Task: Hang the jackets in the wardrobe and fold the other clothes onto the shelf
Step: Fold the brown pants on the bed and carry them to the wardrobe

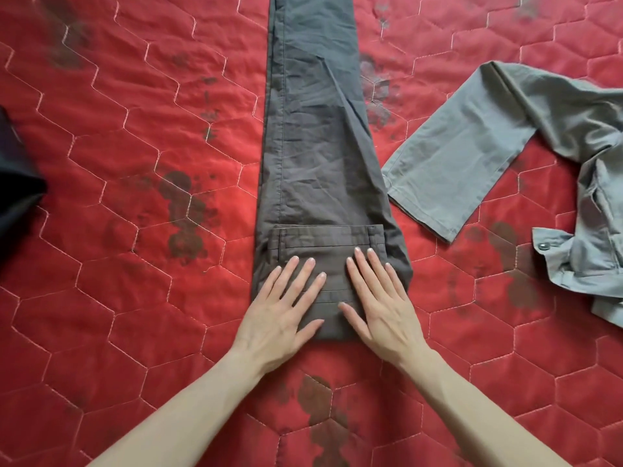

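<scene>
Dark grey-brown trousers (313,129) lie lengthwise on the red quilt, legs laid together and running away from me past the top edge. Their waistband end is folded over toward the legs, forming a flat flap near me. My left hand (286,308) presses flat on the left half of that flap, fingers straight and spread. My right hand (377,305) presses flat on the right half, beside the left. A light grey jacket (526,136) lies crumpled at the right, one sleeve stretched toward the trousers.
The red quilted bedspread (118,264) with dark floral prints covers the whole surface. A black garment (17,183) sits at the left edge.
</scene>
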Demonstrator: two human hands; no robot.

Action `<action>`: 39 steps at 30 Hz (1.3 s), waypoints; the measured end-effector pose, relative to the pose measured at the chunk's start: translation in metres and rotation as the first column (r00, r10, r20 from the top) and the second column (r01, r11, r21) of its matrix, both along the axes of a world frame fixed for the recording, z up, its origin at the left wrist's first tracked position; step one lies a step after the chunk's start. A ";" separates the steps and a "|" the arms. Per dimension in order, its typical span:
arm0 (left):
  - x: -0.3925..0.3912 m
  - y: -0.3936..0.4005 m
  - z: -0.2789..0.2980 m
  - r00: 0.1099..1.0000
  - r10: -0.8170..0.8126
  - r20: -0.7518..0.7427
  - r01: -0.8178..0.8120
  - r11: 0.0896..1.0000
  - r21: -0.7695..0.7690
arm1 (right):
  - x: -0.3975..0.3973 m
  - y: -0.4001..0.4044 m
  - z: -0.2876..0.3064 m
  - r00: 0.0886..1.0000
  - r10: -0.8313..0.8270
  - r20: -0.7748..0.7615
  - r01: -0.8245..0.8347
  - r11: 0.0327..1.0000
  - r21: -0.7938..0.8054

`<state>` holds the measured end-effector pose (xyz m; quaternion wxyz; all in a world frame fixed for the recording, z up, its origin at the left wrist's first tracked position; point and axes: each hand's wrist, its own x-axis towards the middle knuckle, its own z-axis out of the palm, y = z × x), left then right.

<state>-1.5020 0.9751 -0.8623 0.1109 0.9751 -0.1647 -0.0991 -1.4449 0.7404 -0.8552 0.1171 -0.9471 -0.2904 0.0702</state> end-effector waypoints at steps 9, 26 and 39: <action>0.008 0.012 0.009 0.985 -0.141 -0.095 0.143 0.990 0.016 | 0.003 -0.005 -0.006 0.997 0.034 -0.073 -0.041 0.994 -0.103; -0.021 0.006 0.052 0.976 -0.104 -0.192 0.096 0.994 -0.051 | -0.026 -0.051 0.041 0.955 0.170 -0.243 -0.221 0.955 -0.200; -0.049 0.042 0.126 0.712 -0.110 -0.694 -0.262 0.875 -0.407 | -0.092 -0.076 0.077 0.956 0.093 -0.280 0.022 0.924 0.382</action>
